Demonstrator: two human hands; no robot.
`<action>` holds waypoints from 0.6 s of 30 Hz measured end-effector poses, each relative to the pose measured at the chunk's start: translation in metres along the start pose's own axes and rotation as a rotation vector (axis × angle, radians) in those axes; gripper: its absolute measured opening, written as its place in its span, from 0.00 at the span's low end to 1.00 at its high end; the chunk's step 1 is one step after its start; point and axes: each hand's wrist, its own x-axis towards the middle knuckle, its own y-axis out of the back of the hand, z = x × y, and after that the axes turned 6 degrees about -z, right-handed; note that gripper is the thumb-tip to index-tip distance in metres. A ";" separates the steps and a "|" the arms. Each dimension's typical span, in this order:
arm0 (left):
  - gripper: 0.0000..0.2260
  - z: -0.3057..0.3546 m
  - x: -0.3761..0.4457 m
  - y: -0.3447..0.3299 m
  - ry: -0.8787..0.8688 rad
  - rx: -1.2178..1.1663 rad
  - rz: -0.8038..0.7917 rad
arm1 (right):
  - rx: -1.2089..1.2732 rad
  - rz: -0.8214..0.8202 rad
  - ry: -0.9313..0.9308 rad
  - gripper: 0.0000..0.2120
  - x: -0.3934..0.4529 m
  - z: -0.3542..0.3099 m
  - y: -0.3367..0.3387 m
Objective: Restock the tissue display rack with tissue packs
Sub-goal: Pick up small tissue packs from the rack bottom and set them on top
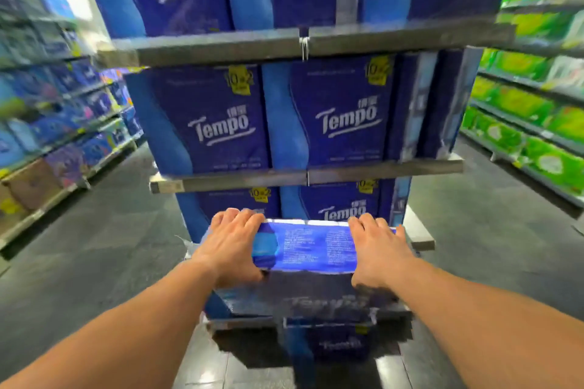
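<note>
Bright overhead store light; glare on floor (pixel 221 366); side shelves (pixel 47 104) motion-blurred; wide-angle bending at edges.

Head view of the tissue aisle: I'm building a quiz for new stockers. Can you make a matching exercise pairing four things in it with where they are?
Things:
1. blue plastic-wrapped Tempo tissue pack with white fine print on top
2. yellow 10+2 promo sticker
3. green-packaged goods on side shelves
4. dark blue Tempo pack on the glossy floor

Places:
A. along the right edge of the view
B. gripped at both ends by the left hand and right hand
C. lowest, nearest the camera
D. upper corner of a pack on the middle grey rack shelf

Pairs: 1-B, 2-D, 3-A, 4-C
</note>
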 end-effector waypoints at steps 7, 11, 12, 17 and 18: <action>0.51 0.000 -0.101 0.246 0.037 0.027 0.170 | -0.043 0.220 0.025 0.50 -0.155 -0.011 0.213; 0.55 -0.003 -0.148 0.353 0.042 0.001 0.286 | -0.046 0.364 0.038 0.52 -0.220 -0.021 0.304; 0.55 -0.004 -0.156 0.373 0.040 0.002 0.332 | -0.052 0.408 0.036 0.53 -0.234 -0.023 0.321; 0.53 -0.007 -0.187 0.446 0.003 0.058 0.535 | -0.103 0.586 -0.014 0.57 -0.283 -0.033 0.381; 0.52 -0.009 -0.193 0.456 -0.003 0.062 0.571 | -0.114 0.620 -0.020 0.58 -0.291 -0.037 0.389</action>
